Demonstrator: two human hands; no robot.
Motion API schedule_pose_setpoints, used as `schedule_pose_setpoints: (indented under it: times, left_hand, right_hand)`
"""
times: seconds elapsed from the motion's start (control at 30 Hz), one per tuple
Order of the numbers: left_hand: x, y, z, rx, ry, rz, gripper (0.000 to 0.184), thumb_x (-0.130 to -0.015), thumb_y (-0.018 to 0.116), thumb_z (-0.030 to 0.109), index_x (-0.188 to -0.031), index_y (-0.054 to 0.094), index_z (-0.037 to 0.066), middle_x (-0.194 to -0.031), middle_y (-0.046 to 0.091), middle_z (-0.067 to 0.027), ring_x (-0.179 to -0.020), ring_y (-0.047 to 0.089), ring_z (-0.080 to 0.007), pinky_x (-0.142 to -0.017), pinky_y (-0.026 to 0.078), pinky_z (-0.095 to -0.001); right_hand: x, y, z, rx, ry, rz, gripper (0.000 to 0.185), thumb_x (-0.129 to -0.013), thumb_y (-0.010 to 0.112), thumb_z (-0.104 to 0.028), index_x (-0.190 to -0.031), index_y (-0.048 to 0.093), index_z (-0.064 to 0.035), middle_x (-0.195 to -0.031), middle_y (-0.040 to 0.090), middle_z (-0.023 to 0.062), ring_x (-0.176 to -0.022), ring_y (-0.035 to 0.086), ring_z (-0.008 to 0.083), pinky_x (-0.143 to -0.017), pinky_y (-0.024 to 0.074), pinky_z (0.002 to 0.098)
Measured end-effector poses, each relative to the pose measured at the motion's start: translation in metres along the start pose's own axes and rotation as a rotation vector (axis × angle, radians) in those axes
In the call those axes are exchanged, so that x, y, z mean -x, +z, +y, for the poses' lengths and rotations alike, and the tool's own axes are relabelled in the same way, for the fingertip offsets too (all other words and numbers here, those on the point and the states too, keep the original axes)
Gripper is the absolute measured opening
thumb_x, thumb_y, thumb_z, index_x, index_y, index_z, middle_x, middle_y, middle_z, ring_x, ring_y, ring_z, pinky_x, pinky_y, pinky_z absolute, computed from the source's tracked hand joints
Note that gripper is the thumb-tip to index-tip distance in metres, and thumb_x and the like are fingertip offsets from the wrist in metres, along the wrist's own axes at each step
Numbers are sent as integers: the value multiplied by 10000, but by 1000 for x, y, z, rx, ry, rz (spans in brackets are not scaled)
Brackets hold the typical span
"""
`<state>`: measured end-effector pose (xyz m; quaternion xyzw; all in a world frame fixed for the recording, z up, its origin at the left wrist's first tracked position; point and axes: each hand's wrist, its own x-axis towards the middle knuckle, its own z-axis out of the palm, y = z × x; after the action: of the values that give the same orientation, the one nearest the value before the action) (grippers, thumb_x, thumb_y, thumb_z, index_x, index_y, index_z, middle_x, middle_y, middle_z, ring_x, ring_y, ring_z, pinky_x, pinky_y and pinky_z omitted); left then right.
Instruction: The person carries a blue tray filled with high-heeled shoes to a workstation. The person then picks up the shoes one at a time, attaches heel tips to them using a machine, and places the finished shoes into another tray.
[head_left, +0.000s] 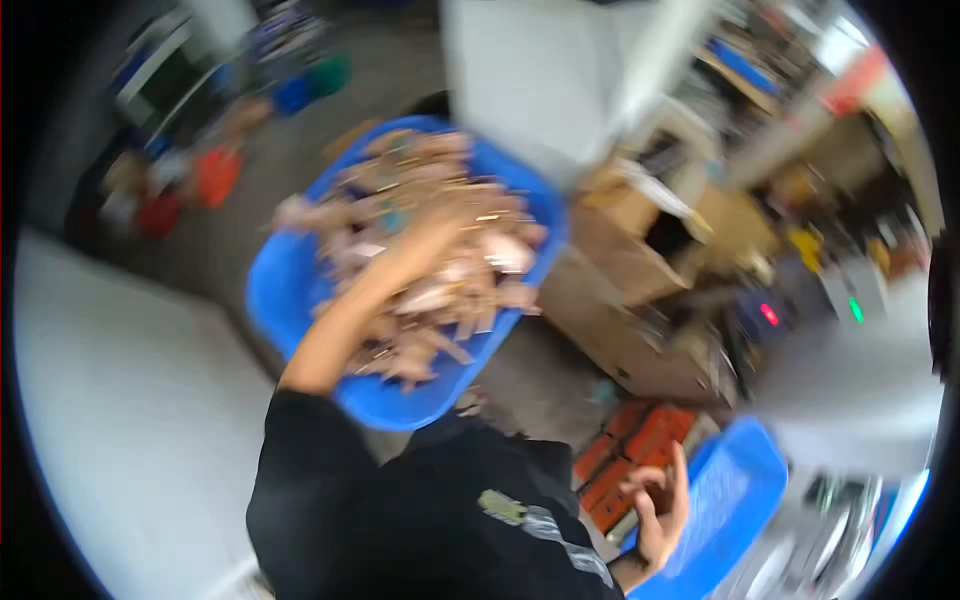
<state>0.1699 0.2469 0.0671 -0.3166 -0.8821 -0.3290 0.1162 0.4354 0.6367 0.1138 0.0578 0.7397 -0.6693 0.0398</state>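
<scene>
A large blue plastic tub (400, 408) is heaped with pale tan pieces (420, 355), some long and narrow; blur hides what kind they are. My left hand (450, 222) reaches across the tub and rests on or among the pieces. Its fingers are smeared and blend with the heap, so any hold is hidden. Down at the lower right, my right hand (660, 508) is raised with its fingers apart and nothing in it. Just beside it is a blue basket (755, 475).
Orange-red blocks or boxes (640, 450) lie by the right hand. Open cardboard boxes (635, 245) stand right of the tub, below cluttered shelving. A white panel (530, 80) rises behind, and a pale surface (130, 380) fills the left. Coloured containers (215, 175) sit at the far left.
</scene>
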Motion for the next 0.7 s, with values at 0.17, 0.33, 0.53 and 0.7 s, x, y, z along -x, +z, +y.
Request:
schedule_pose_setpoints:
  times: [0.17, 0.33, 0.53, 0.7]
  left_hand:
    - [-33, -8, 29, -68, -34, 217, 563, -807, 737, 194, -1304, 557, 1, -1373, 534, -197, -1313, 471, -342, -1124, 355, -439]
    - [-83, -61, 220, -28, 475, 586, 664, -799, 790, 226, -1354, 512, -10, -1394, 515, -177, -1299, 478, -361, -1120, 346, -487]
    - [-121, -37, 343, 23, 798, 645, 658, -792, 790, 212, -1348, 515, -7, -1381, 524, -173, -1284, 490, -354, -1108, 356, -477]
    - [-151, -77, 370, -17, 838, 781, 652, -786, 789, 201, -1343, 518, -4, -1371, 532, -170, -1271, 499, -348, -1098, 365, -470]
  right_hand:
    - [-1, -55, 12, -154, -41, 31, 777, -816, 714, 7, -1484, 318, 14, -1055, 639, 158, -938, 646, 212, -821, 526, 308]
    - [-18, -101, 13, -82, -20, -110, 720, -819, 663, 96, -1467, 363, 5, -1069, 629, 128, -951, 617, 186, -866, 507, 314]
    - [-23, -144, 21, -67, -21, -251, 676, -811, 656, 91, -1438, 418, 2, -1100, 637, 131, -961, 619, 178, -872, 497, 299]
    - [-24, -148, 21, -66, -88, -258, 566, -812, 669, 73, -1352, 499, 52, -977, 650, 77, -966, 606, 146, -918, 460, 299]
